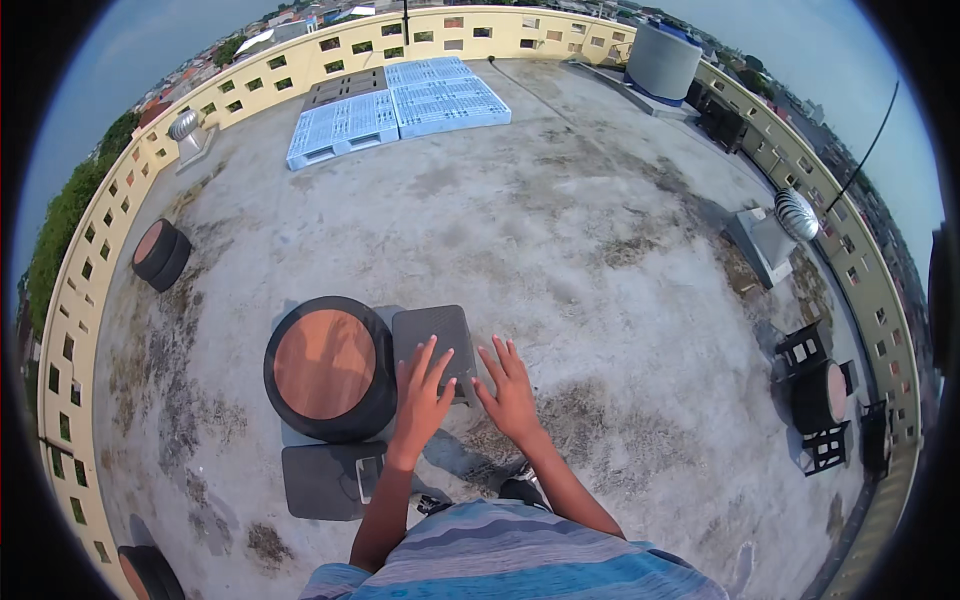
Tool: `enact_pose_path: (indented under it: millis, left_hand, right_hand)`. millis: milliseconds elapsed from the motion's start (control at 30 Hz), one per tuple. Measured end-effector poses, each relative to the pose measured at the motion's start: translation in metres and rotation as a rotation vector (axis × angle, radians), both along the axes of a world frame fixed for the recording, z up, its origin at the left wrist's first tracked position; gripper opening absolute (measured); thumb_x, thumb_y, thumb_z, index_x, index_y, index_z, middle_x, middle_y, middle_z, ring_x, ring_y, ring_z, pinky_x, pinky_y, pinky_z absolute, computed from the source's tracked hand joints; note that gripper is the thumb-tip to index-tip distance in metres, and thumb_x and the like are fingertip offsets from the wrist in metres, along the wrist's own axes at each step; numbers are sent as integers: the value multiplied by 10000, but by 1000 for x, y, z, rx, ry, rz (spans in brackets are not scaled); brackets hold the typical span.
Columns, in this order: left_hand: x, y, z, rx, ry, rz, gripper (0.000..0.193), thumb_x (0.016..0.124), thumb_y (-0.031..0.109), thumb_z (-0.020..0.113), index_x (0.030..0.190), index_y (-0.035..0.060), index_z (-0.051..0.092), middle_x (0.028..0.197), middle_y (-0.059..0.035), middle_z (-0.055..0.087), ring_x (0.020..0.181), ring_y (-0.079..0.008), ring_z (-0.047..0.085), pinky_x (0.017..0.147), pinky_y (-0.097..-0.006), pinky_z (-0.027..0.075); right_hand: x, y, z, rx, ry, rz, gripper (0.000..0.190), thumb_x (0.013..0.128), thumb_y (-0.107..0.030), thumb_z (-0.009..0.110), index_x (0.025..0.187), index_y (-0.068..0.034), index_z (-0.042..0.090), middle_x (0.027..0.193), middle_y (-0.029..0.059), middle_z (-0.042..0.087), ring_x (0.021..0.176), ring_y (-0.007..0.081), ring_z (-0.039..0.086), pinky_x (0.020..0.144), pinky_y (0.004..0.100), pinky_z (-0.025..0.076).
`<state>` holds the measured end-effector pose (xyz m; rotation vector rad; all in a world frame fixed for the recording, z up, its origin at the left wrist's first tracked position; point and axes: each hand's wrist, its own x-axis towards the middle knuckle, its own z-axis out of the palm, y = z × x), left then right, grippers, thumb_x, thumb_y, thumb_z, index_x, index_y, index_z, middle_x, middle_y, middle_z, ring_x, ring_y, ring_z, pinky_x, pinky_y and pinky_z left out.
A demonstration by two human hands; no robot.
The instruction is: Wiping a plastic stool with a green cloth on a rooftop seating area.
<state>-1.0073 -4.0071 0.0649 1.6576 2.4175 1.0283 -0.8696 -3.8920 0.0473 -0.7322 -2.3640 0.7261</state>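
Observation:
My left hand (425, 401) is held up with its fingers apart and nothing in it, overlapping the near part of a dark grey stool (427, 326). Just to the right, my right hand (510, 394) is raised with spread fingers, also holding nothing, partly in front of that stool's right edge. Left of my left hand stands a round table made of a black tire with a wood-patterned top (324, 364). A second dark grey stool (322, 484) lies below it, bearing a light-framed phone-like object (367, 480) beside my left forearm, which may hide part of it.
Blue plastic pallets (450, 105) lie by the far perforated wall (360, 39). A water tank (661, 64) stands far right. Turbine vents (795, 215) rise near the side walls. Black chairs (802, 349) surround a tire table (821, 397) at right; stacked tires (161, 255) stand at left.

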Motion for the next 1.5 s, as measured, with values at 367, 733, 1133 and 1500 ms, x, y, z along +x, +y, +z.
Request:
enact_pose_path:
  millis: [367,733,1133,1500]
  left_hand:
    - [135,202,-25,-14,-68,-378,441,888,151,665,1315,88,575,1499,-116,410,1357,-307,418,1097,-532,300]
    - [204,388,-47,-117,-45,-595,432,894,190,663,1310,114,577,1483,-97,416,1368,-275,410,1108,-578,282]
    - [218,693,-8,47,-42,-745,428,891,193,668,1299,101,576,1443,-100,456,1337,-276,440,1090,-557,320]
    - [211,878,-29,-25,-76,-718,405,891,178,667,1276,72,597,1413,-118,495,1281,-264,491,1075,-444,349]
  right_hand:
    - [184,145,-13,-50,-52,-399,534,911,-218,654,1408,-92,503,1538,190,354,1428,436,294,1140,504,307]
    - [267,288,-41,-129,-28,-655,533,912,-197,662,1410,-100,499,1549,165,350,1441,423,278,1147,501,304]
    - [296,562,-1,1,-49,-774,518,915,-210,659,1400,-113,503,1543,174,350,1424,432,303,1130,507,320]
    - [279,761,-35,-123,34,-751,495,911,-231,665,1369,-97,530,1519,190,380,1405,445,330,1127,502,327]
